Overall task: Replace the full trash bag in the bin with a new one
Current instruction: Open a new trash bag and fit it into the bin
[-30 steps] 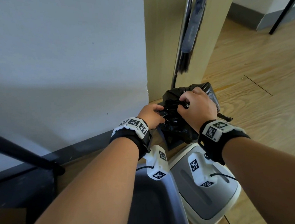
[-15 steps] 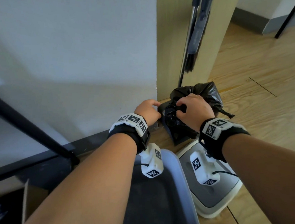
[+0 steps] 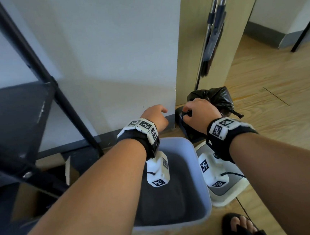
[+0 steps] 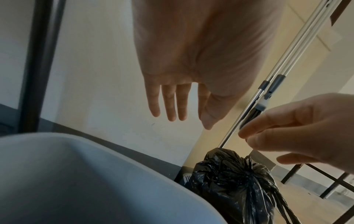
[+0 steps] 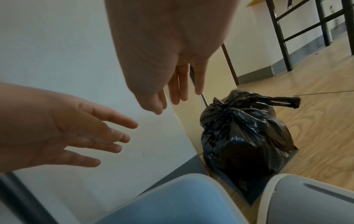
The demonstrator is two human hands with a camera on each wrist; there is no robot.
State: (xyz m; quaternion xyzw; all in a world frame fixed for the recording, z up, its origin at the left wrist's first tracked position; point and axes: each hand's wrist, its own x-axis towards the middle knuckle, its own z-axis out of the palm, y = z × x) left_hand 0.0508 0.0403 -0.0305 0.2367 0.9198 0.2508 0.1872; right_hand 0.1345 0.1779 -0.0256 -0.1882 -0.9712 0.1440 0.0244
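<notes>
A tied black trash bag (image 3: 218,96) stands on the wooden floor against the corner post, its knot on top (image 5: 226,106). My right hand (image 3: 196,111) hovers just above and in front of it, its fingers (image 5: 182,91) straight and holding nothing. My left hand (image 3: 156,115) is further left by the wall, its fingers (image 4: 170,106) spread and empty. Under my wrists stands the pale blue bin (image 3: 197,160), with no bag showing inside. In the left wrist view the bag (image 4: 235,181) sits just past the bin's rim (image 4: 95,174).
The bin's white and grey lid (image 3: 230,191) lies on the floor right of the bin. A broom (image 3: 212,31) leans on the post behind the bag. A black metal rack (image 3: 39,71) and a cardboard box (image 3: 68,168) stand at left. My sandalled foot (image 3: 240,226) is at bottom right.
Both hands have let go of the bag's top, which they were gripping. The left hand has drawn away to the left; the right has lifted slightly. The bag stays on the floor.
</notes>
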